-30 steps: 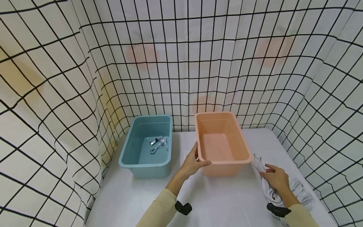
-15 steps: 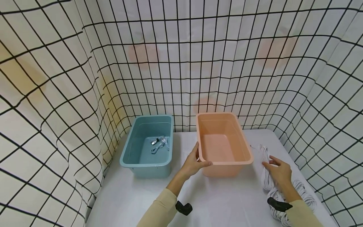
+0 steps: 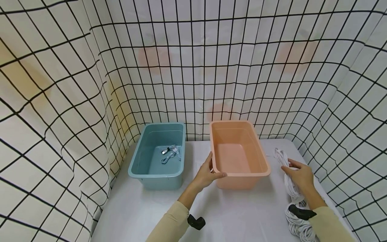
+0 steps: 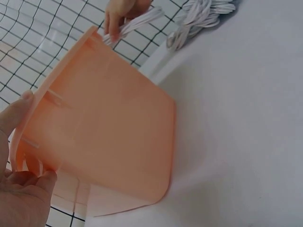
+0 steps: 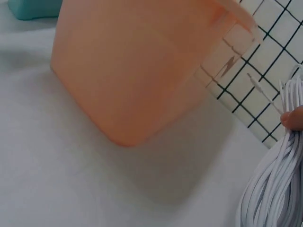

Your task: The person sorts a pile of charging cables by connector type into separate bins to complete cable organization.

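Observation:
My left hand (image 3: 207,174) grips the near-left corner of an orange plastic bin (image 3: 237,182), thumb along its front rim and fingers at its left side. In the left wrist view the fingertips curl under the rim. A long bundle of white cable (image 3: 291,186) is pinched by my right hand (image 3: 303,174), just right of the bin. The right wrist view shows the thumb over the cable loops (image 5: 272,189), with a thin plug end (image 5: 255,82) sticking out. More coiled white cable (image 3: 299,225) lies below the right wrist, partly hidden by it.
Left of the orange bin stands a blue bin (image 3: 161,183) with small coiled white cables (image 3: 171,153) on its floor. Black wire mesh (image 3: 205,90) rises at the back and both sides of the white tabletop (image 3: 239,215).
My right hand has moved farther back and slightly right, lifting and drawing the cable bundle along. My left hand keeps its grip on the orange bin.

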`<state>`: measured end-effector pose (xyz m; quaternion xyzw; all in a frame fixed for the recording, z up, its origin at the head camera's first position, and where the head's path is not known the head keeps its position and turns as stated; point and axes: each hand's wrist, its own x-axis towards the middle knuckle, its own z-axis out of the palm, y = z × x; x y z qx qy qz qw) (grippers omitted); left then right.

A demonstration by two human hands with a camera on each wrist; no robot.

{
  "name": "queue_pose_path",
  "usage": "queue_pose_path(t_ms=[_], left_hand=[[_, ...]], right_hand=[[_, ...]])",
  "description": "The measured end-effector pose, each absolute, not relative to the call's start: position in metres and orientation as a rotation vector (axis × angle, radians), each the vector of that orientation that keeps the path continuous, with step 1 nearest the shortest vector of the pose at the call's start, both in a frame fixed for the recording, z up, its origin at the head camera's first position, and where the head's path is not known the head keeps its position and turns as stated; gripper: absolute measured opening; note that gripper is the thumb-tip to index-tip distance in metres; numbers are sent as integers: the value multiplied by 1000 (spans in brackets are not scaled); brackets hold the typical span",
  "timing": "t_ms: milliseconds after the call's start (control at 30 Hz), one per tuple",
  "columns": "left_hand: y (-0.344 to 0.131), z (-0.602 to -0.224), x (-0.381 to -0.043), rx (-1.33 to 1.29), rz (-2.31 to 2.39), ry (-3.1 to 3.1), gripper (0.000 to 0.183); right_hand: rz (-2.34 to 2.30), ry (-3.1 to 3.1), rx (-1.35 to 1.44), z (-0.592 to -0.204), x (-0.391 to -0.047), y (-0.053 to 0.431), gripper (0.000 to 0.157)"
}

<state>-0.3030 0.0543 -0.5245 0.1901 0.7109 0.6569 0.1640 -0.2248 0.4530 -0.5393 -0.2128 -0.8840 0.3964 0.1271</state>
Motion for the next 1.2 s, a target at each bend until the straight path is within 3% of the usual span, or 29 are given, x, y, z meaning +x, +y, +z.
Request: queue_pose_path(t_ms=[500,1200], left_hand=[[55,-523,-303,549,1866,2038,121],[54,-521,-302,540,1869,2033,120]], right_hand=[[1035,-2653,-451,-489,-238,460,67],[956,-2698,-228,-423,-290,415,65]])
